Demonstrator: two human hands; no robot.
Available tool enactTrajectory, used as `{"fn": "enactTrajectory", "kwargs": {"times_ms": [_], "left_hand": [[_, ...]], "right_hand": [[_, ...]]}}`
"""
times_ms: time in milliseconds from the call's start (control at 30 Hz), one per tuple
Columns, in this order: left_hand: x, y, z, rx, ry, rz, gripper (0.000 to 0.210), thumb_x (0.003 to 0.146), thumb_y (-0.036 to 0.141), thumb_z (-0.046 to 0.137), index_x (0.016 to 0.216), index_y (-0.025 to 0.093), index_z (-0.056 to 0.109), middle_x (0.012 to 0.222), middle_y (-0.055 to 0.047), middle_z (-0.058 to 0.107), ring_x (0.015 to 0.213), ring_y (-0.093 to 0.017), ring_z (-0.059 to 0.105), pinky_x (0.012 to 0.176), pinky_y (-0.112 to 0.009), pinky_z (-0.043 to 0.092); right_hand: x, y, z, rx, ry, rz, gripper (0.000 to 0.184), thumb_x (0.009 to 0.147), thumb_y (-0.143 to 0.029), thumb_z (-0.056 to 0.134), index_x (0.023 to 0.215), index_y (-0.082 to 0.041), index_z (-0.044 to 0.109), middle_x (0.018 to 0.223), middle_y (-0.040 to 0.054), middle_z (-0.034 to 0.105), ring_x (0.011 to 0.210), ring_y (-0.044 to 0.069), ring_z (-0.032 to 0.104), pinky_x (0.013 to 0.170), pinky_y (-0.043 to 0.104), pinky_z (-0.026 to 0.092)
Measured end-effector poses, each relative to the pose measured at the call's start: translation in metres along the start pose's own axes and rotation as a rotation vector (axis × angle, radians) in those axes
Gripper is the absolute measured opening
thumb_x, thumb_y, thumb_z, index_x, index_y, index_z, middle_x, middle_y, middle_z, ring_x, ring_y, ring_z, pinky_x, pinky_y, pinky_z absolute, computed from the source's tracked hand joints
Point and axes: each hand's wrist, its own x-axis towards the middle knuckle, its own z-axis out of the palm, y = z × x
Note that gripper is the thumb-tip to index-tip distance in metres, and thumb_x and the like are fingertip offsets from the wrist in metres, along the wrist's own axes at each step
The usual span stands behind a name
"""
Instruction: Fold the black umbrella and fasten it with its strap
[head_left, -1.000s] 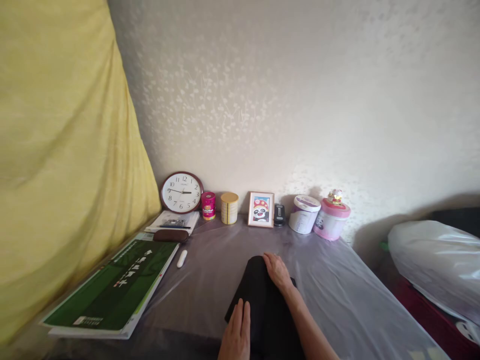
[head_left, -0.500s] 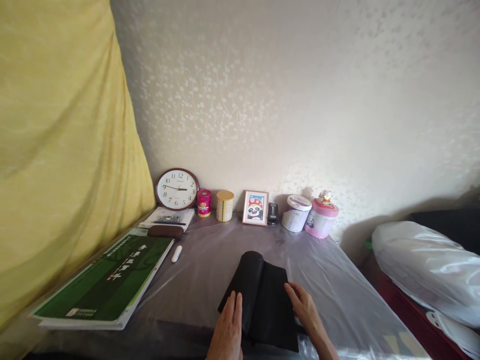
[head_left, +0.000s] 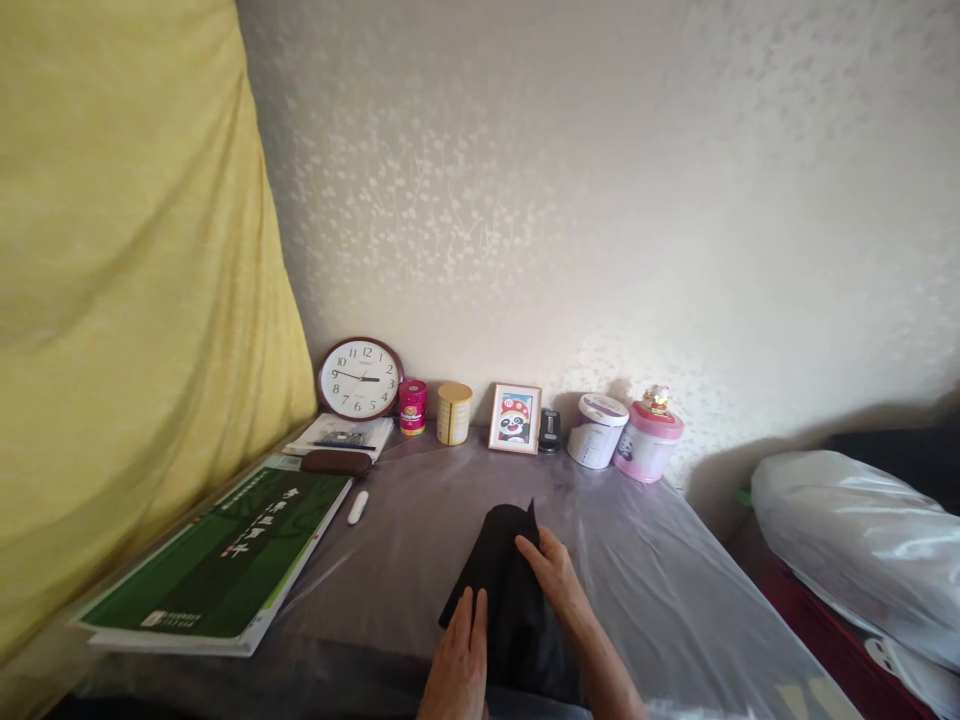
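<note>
A black, soft sheet-like item [head_left: 491, 570], folded over on itself, lies at the front of the table; its exact kind I cannot tell. My left hand [head_left: 459, 655] rests flat on its left part, fingers stretched out and close together. On the other side, my right hand [head_left: 553, 575] pinches the right flap between thumb and fingers and holds it raised, tilted toward the left. The flap's far corner sticks up in a point. My right forearm covers part of the near right portion.
To the left lie a green book [head_left: 225, 550], a brown case [head_left: 337, 462] and a small white object [head_left: 358, 507]. Along the wall stand a clock [head_left: 361, 378], a pink can [head_left: 412, 407], a yellow-lidded tin [head_left: 454, 413], a framed panda picture [head_left: 515, 418] and two tubs [head_left: 598, 432].
My right hand has moved left and away from me, lifting the right flap and turning it toward the left part. My left hand stays nearly in place. The view has shifted slightly.
</note>
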Motion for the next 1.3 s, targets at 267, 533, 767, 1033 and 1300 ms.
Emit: {"fn": "enactTrajectory", "kwargs": {"times_ms": [267,533,767,1033,1300], "left_hand": [[0.006,-0.008,0.004,0.061,-0.014,0.032,0.089,0.052,-0.003,0.043,0.137,0.002,0.018,0.147,-0.02,0.016,0.136,-0.023,0.02,0.11,-0.032,0.025],[0.004,-0.014,0.002,0.014,-0.008,0.038,0.08,0.052,-0.002,0.044,0.132,0.001,0.034,0.147,-0.018,0.019,0.136,-0.022,0.021,0.111,-0.03,0.026],[0.0,-0.023,0.015,-0.033,0.097,0.057,0.085,0.056,0.0,0.045,0.137,0.0,0.017,0.148,-0.016,0.017,0.136,-0.021,0.023,0.11,-0.029,0.027],[-0.008,-0.031,0.011,-0.247,0.136,0.067,0.099,0.064,0.002,0.043,0.136,0.017,-0.022,0.149,-0.013,0.019,0.133,-0.017,0.029,0.105,-0.033,0.033],[-0.018,-0.035,-0.021,-0.063,0.011,0.056,0.066,0.071,0.022,0.048,0.135,0.018,0.034,0.118,-0.014,0.056,0.102,-0.024,0.059,0.087,-0.033,0.048]], "right_hand": [[0.015,0.02,0.035,-0.138,-0.019,0.011,0.025,0.075,-0.038,0.051,0.083,-0.017,0.062,0.069,0.0017,0.063,0.065,0.018,0.059,0.056,0.027,0.046],[0.018,0.018,0.037,-0.39,-0.016,0.014,0.032,0.077,-0.036,0.052,0.099,-0.015,0.061,0.069,0.001,0.062,0.067,0.018,0.059,0.059,0.026,0.045],[0.017,0.01,0.041,-0.443,-0.043,0.084,0.039,0.077,-0.033,0.051,0.109,-0.012,0.057,0.09,0.01,0.067,0.088,0.023,0.063,0.074,0.029,0.046],[0.012,0.0,0.045,-0.205,-0.296,0.064,0.034,0.087,-0.041,0.037,0.101,-0.016,0.055,0.071,0.0029,0.071,0.064,0.015,0.064,0.064,0.026,0.045],[-0.001,-0.015,0.05,-0.404,-0.334,-0.104,0.028,0.086,-0.027,0.037,0.094,-0.022,0.064,0.079,-0.0007,0.073,0.075,0.014,0.065,0.07,0.023,0.043]]}}
